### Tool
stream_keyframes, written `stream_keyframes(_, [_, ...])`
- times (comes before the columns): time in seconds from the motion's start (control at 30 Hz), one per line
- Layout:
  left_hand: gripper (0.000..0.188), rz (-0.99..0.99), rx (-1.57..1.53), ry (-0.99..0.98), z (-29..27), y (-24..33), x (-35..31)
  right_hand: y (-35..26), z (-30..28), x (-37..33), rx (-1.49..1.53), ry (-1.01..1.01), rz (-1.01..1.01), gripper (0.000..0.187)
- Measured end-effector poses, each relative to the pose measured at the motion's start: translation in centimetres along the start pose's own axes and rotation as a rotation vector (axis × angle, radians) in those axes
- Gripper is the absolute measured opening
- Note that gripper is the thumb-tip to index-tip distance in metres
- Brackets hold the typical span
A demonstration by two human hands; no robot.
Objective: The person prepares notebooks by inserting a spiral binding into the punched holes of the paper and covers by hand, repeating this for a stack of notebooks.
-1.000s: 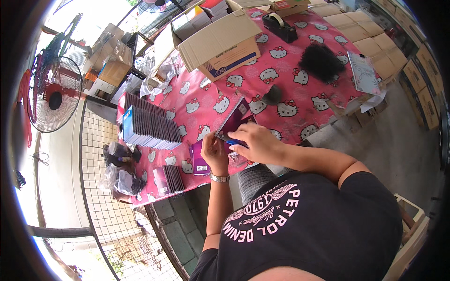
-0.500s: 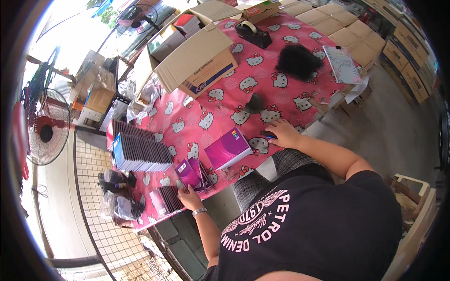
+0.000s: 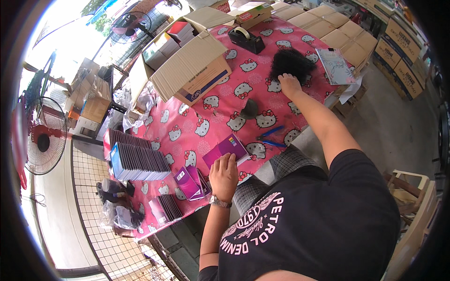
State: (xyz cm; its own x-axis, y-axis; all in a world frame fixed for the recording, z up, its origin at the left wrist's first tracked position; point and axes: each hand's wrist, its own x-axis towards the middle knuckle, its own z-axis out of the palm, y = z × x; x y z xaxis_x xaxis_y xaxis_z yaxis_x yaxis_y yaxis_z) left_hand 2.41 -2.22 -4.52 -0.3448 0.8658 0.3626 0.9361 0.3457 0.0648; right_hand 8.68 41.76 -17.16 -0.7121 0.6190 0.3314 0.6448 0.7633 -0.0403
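My left hand (image 3: 224,177) rests with its fingers extended on the near edge of a stack of purple-covered notebooks (image 3: 227,149). Off to the right, my right hand (image 3: 289,85) has its fingers bent together at the near edge of a pile of black spiral binding coils (image 3: 294,64); the fingertips partly blend into the dark pile. Blue-handled cutters (image 3: 271,137) lie on the table beside the purple stack. Left of my left hand are more purple notebooks (image 3: 189,181), loosely fanned, and a small spiral-bound stack (image 3: 166,209).
Tall rows of spiral-bound notebooks (image 3: 140,160) stand at the left. An open carton (image 3: 199,77) sits behind them, with a black tape dispenser (image 3: 246,40) farther back. A dark cup-like object (image 3: 249,109) lies mid-table. A clipboard (image 3: 335,66) lies at the right edge.
My right hand has let go of the cutters and moved away to the coil pile. My left hand has gone from the small notebook stacks rightward onto the purple stack.
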Motion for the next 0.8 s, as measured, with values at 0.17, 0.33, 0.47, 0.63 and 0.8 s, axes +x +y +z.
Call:
stream_keyframes(0.17, [0.028, 0.004, -0.201, -0.062, -2.0, -1.6, 0.6, -1.4, -3.0, 0.4, 0.326, 0.118, -0.013, 0.022])
stream_keyframes(0.33, [0.035, 0.053, -0.141, -0.169, -2.7, -0.9, 1.8, -8.5, -10.9, -3.3, 0.823, 0.068, -0.257, 0.029])
stream_keyframes(0.47, [0.039, 0.079, 0.054, -0.141, -1.5, -0.3, 0.1, -12.7, -15.3, -6.2, 1.025, -0.142, -0.418, 0.026])
stream_keyframes(0.63, [0.031, 0.048, -0.176, -0.209, -3.0, -1.3, 1.0, -13.9, -16.1, -8.7, 1.180, -0.064, -0.459, 0.023])
stream_keyframes(0.8, [0.030, -0.167, -0.535, -0.220, -6.1, -3.1, 3.4, -15.8, -18.6, -9.5, 1.234, -0.073, -0.554, 0.023])
